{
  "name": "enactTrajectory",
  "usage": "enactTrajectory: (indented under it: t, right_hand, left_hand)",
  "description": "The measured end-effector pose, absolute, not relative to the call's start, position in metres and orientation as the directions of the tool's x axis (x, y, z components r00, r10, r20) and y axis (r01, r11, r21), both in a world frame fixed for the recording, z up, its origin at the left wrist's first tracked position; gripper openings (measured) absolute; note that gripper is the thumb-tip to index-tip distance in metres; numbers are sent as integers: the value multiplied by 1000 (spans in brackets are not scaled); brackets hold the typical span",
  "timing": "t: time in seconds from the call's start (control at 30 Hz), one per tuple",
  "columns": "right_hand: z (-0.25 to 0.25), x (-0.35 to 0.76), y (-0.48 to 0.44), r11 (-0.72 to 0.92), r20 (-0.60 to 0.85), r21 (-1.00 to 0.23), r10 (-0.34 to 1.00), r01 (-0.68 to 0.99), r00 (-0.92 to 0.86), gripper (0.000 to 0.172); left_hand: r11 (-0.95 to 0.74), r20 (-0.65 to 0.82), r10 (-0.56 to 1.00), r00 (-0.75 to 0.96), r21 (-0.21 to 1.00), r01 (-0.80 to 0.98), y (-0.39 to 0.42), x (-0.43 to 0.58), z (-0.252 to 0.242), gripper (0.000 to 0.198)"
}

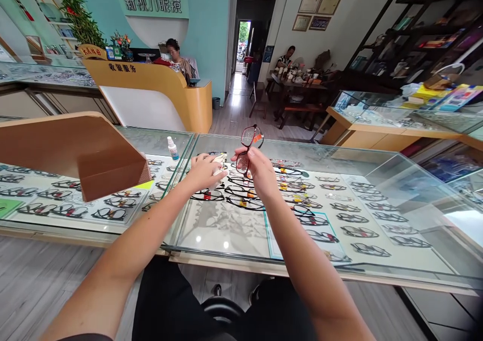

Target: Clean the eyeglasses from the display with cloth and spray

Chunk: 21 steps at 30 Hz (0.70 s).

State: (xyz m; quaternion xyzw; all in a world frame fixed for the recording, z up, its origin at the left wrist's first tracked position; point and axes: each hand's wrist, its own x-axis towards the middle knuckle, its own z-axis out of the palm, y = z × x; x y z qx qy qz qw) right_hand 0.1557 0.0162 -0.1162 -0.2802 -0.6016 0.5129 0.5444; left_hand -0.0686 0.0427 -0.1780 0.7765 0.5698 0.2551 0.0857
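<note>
My right hand (pixel 262 172) grips a pair of dark red-rimmed eyeglasses (pixel 242 164) upright above the counter, with an orange tag on one lens. To its left, my left hand (pixel 204 172) has its fingers over a crumpled white cloth (pixel 219 169), partly hidden by the hand. Several pairs of glasses (pixel 247 203) with red and yellow tags lie in rows around and below both hands. A small white spray bottle (pixel 173 149) stands on the glass left of my left hand.
The glass display counter (pixel 222 243) holds more frames at right and left. A brown tilted mirror or board (pixel 113 175) stands at left. Behind are a cashier desk (pixel 199 104) with a person, and a table (pixel 298 82) with another person seated.
</note>
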Motion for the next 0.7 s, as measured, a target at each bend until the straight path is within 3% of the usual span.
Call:
enactTrajectory:
  t: [0.2, 0.3, 0.43, 0.5, 0.6, 0.7]
  right_hand:
    - [-116, 156, 15, 304, 364, -922, 893, -240, -266, 41]
    - [-117, 156, 16, 307, 356, -928, 898, -211, -257, 43]
    - [-122, 156, 20, 311, 359, -926, 902, -213, -242, 45]
    - [-125, 156, 23, 315, 365, -923, 899, -222, -241, 44]
    - [-126, 156, 24, 320, 373, -918, 896, -233, -242, 44]
    - [-125, 156, 21, 327, 379, -917, 895, -229, -238, 43]
  left_hand:
    - [-320, 341, 926, 162, 479, 817, 47, -72, -172, 35]
    - [-329, 434, 900, 36, 624, 709, 45, -74, -160, 29]
    - [-292, 414, 891, -187, 837, 462, 40, -75, -144, 25]
    - [-269, 342, 909, -239, 918, 290, 37, -73, -136, 34]
    - [-207, 199, 965, -172, 978, -30, 31, -67, -127, 55]
    - [-127, 115, 991, -73, 970, -205, 26, -63, -122, 56]
